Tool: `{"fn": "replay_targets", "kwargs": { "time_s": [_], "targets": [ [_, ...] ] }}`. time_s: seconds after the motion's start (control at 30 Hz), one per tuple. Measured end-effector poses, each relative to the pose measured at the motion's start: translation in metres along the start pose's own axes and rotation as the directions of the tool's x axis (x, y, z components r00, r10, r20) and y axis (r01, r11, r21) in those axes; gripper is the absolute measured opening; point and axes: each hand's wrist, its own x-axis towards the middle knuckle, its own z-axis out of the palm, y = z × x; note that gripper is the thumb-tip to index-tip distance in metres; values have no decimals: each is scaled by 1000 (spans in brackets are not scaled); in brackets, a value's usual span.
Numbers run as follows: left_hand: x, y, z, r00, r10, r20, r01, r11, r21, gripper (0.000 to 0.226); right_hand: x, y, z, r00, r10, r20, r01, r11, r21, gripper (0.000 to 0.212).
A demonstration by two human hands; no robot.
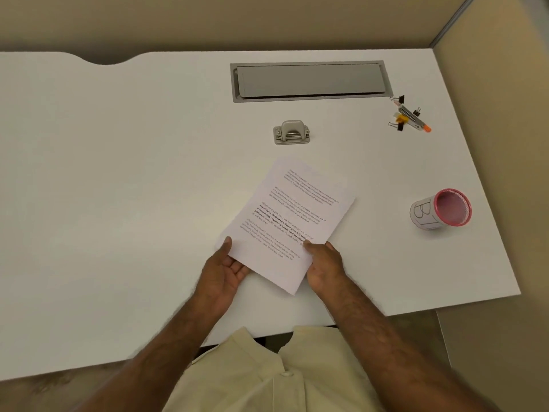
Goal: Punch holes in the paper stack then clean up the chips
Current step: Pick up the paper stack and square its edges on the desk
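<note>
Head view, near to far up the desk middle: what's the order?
left hand and right hand gripping the paper stack → hole punch → grey cable tray lid

This is an office cubicle. A white desk (118, 173) with a grey cable hatch (309, 81) sits between beige partition walls (490, 84). Binder clips (398, 99), a hole punch (291, 132) and printed sheets (285, 215) lie about.
</note>
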Motion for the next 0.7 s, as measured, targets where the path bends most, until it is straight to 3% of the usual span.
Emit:
{"fn": "replay_targets", "kwargs": {
  "time_s": [0.13,0.27,0.37,0.5,0.6,0.7],
  "targets": [
    [-6,-29,23,995,85,44,-88,994,64,43,-7,9,6,1000,19,23,-19,1000,12,27],
    [-2,-43,38,982,163,-96,-150,980,128,44,-9,1,-4,991,77,111,-81,996,28,31],
    [2,-40,38,971,186,-147,-157,969,191,44,3,-29,-24,981,123,147,-127,992,16,27],
    [5,-29,28,977,193,-92,-165,954,252,44,40,-92,-61,978,55,201,-54,998,-9,40],
    [9,-20,22,984,170,-54,-144,937,318,44,65,-136,-75,959,74,275,-8,972,-236,48],
    [14,-16,21,989,147,-18,-130,916,380,44,80,-162,-71,918,154,367,72,842,-534,50]
  ]
}}
